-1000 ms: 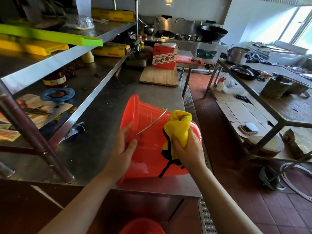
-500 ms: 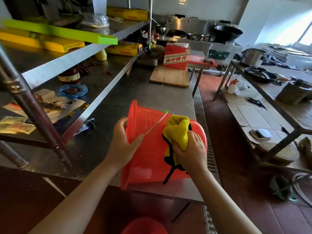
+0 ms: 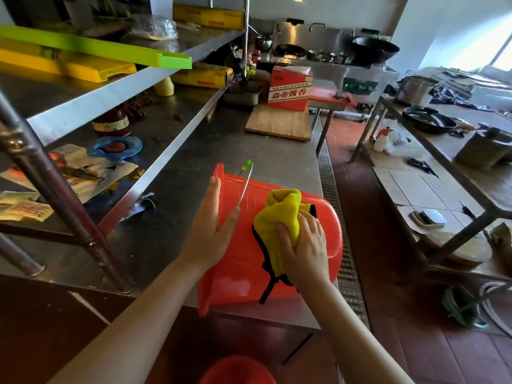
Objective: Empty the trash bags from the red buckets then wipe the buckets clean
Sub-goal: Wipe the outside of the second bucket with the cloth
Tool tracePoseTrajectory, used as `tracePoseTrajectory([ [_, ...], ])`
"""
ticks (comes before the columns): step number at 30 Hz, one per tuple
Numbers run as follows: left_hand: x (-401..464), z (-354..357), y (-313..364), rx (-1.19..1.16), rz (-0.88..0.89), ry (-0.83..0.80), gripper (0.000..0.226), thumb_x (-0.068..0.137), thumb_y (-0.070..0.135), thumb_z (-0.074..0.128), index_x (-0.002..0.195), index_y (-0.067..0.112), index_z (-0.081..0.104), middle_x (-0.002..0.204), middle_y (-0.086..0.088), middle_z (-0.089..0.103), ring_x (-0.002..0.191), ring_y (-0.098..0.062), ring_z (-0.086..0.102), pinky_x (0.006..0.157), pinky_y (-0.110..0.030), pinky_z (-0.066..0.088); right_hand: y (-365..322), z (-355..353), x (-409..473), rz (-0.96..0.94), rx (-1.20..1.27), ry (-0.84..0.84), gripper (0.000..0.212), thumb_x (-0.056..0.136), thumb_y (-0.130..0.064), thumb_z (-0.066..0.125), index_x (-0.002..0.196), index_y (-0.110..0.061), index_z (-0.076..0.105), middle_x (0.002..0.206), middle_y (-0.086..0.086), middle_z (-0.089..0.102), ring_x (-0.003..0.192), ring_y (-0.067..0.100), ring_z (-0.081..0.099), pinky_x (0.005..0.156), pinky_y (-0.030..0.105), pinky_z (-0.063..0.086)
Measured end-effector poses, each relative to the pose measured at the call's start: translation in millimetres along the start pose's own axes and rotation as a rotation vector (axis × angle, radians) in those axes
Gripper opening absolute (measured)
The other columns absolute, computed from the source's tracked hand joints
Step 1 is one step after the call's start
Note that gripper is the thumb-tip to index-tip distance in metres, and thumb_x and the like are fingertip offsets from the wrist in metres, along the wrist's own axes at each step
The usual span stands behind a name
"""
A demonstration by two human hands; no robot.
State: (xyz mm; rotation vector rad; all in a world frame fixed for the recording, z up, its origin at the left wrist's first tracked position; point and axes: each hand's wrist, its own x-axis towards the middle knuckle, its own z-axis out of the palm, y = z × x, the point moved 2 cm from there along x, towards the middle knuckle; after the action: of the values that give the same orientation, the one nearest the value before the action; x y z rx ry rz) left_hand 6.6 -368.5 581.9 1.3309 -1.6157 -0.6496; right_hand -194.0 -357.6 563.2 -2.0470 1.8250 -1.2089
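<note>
Fingers (image 3: 288, 231) bury cloth (image 3: 279, 214) folds; bucket (image 3: 238, 275) mouth unseen.

Cloth (image 3: 279, 214) on bucket (image 3: 318, 231), apparently sideways

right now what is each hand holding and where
Right hand grips the bunched yellow cloth by its middle; left hand lies flat on the red bucket, holding nothing.

Left hand (image 3: 214, 231): bare, no glove or ring seen.
Right hand (image 3: 306, 246): bare, no glove or ring seen.
Forearms: uncovered down to the frame edge; no sleeve, watch or band is shown.
</note>
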Motion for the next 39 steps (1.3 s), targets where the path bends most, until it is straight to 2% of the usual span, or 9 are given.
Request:
tracePoseTrajectory([
  [3,-0.3,-0.3,-1.0,-0.025,-0.016,-0.004,0.071,0.101,0.052,0.039,0.158,0.031,0.003,0.164,0.017,0.002,0.147,0.007,0.004,0.119,-0.024,0.009,-21.2,12.4,3.4,-0.044,0.05,-0.011,0.06,0.094,-0.058,0.035,0.133,-0.018,0.057,0.135,-0.003,0.058,0.132,0.015,0.046,0.119,0.042,0.021],
  [6,-1.1,-0.5,-3.2,-0.067,-0.016,0.004,0.067,0.098,0.05,0.037,0.156,0.034,0.006,0.162,0.022,0.007,0.145,0.012,0.008,0.119,-0.021,0.012,-54.9,24.6,9.3,-0.096,0.053,-0.005,0.06,0.093,-0.054,0.041,0.132,-0.012,0.056,0.132,0.002,0.061,0.128,0.018,0.05,0.119,0.042,0.018],
  [10,-3.1,-3.7,0.0,-0.226,0.042,0.028,0.044,0.107,0.028,0.031,0.146,0.044,0.019,0.15,0.032,0.023,0.14,0.013,0.024,0.116,-0.012,0.021,-80.9,41.9,11.5,-0.182,0.079,-0.037,0.058,0.095,-0.048,0.042,0.141,-0.014,0.049,0.142,0.002,0.054,0.134,0.019,0.046,0.117,0.041,0.027],
  [13,-5.7,-3.7,4.9,-0.26,0.044,0.034,0.045,0.108,0.019,0.029,0.145,0.043,0.021,0.147,0.034,0.027,0.139,0.013,0.028,0.11,-0.006,0.025,-76.6,47.0,9.3,-0.22,0.009,-0.035,0.053,0.095,-0.043,0.05,0.141,-0.017,0.05,0.144,0.0,0.052,0.135,0.019,0.046,0.112,0.041,0.034],
  [19,-5.3,0.8,-0.2,-0.172,0.025,0.031,0.05,0.103,0.037,0.028,0.151,0.036,0.013,0.159,0.022,0.016,0.145,0.009,0.016,0.119,-0.016,0.016,-53.1,35.0,11.3,-0.218,-0.053,-0.012,0.053,0.093,-0.05,0.054,0.136,-0.02,0.054,0.14,-0.002,0.055,0.128,0.019,0.05,0.11,0.04,0.037],
  [24,-4.2,2.5,-4.2,-0.101,0.029,0.038,0.056,0.104,0.033,0.025,0.156,0.022,0.01,0.165,0.008,0.008,0.149,0.004,0.007,0.125,-0.031,0.01,-12.5,18.5,16.8,-0.084,-0.066,0.007,0.057,0.09,-0.056,0.048,0.132,-0.02,0.057,0.136,-0.002,0.058,0.125,0.021,0.053,0.107,0.039,0.038],
  [30,-6.4,4.3,-0.5,-0.066,0.054,0.038,0.058,0.104,0.032,0.022,0.158,0.018,0.007,0.166,0.007,0.006,0.149,0.003,0.004,0.123,-0.026,0.008,53.9,-15.8,24.7,0.166,-0.134,0.062,0.065,0.084,-0.057,0.042,0.125,-0.009,0.06,0.124,0.009,0.064,0.118,0.031,0.057,0.101,0.041,0.043],
  [34,-8.6,5.8,-3.1,-0.073,0.051,0.038,0.056,0.104,0.034,0.021,0.158,0.022,0.007,0.166,0.009,0.006,0.149,0.003,0.004,0.124,-0.029,0.009,81.9,-35.6,31.8,0.359,-0.068,0.033,0.044,0.086,-0.051,0.047,0.105,-0.013,0.058,0.105,0.008,0.063,0.103,0.033,0.058,0.086,0.043,0.047],
  [39,-10.0,4.4,-1.6,-0.062,0.066,0.047,0.056,0.104,0.033,0.021,0.157,0.022,0.008,0.165,0.009,0.007,0.149,0.003,0.005,0.124,-0.026,0.009,70.1,-31.9,43.7,0.224,-0.105,-0.002,0.05,0.084,-0.052,0.048,0.111,-0.015,0.065,0.117,0.001,0.066,0.114,0.023,0.055,0.095,0.035,0.042],
])
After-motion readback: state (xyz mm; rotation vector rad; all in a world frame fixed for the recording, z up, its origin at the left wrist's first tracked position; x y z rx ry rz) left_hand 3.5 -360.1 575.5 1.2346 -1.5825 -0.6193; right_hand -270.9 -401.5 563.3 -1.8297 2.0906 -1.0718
